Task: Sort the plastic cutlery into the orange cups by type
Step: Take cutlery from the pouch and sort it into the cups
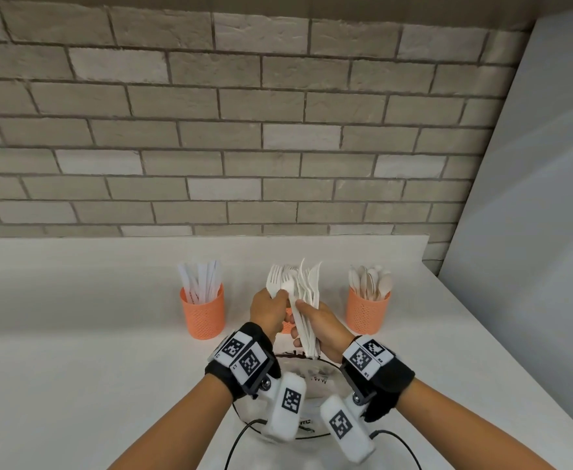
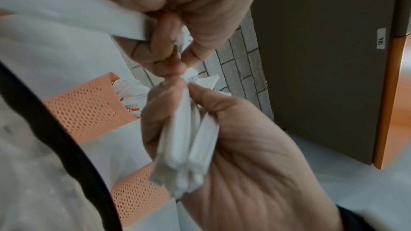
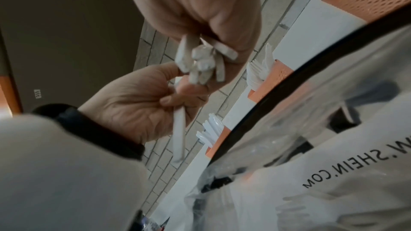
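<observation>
Three orange mesh cups stand in a row on the white counter. The left cup (image 1: 203,312) holds knives and the right cup (image 1: 367,312) holds spoons. The middle cup (image 1: 288,318) holds forks (image 1: 275,278) and is mostly hidden behind my hands. My right hand (image 1: 319,325) grips a bundle of white cutlery (image 1: 308,300) by the handles, heads up, above the middle cup. My left hand (image 1: 269,308) pinches a single white piece (image 1: 288,285) beside the bundle; its handle (image 3: 179,134) hangs below the palm. Which type it is I cannot tell.
A clear plastic bag (image 1: 315,381) with a black rim and printed lettering lies on the counter under my wrists. A brick wall runs behind the cups. A grey panel (image 1: 532,198) stands at the right, and the counter's edge slants away there.
</observation>
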### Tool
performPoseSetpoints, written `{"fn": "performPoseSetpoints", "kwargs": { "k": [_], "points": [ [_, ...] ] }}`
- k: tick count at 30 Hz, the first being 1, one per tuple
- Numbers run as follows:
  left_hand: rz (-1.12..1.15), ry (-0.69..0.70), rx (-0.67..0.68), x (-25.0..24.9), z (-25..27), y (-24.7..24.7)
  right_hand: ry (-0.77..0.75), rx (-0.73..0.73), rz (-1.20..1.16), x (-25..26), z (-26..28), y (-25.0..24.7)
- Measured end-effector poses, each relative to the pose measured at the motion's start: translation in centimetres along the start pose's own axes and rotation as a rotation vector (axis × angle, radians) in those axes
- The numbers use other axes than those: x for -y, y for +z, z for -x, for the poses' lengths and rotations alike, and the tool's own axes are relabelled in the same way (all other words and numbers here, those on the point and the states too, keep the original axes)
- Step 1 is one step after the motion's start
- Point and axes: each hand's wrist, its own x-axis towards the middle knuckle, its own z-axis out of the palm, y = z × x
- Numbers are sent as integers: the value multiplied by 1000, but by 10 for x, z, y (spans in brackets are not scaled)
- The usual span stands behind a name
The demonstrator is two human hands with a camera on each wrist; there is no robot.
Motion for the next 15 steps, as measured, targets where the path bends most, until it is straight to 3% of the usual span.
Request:
{"fn": "performPoseSetpoints", "kwargs": {
  "k": [6,11,15],
  "points": [
    [11,-13,11,0,6,3,-99,-27,181,-4,0,3],
    [108,-70,-4,2,3,2,-84,-19,96,-6,1,2],
    [243,-163,-96,4,-5,-4,-81,-49,108,-7,-1,0]
  ]
}}
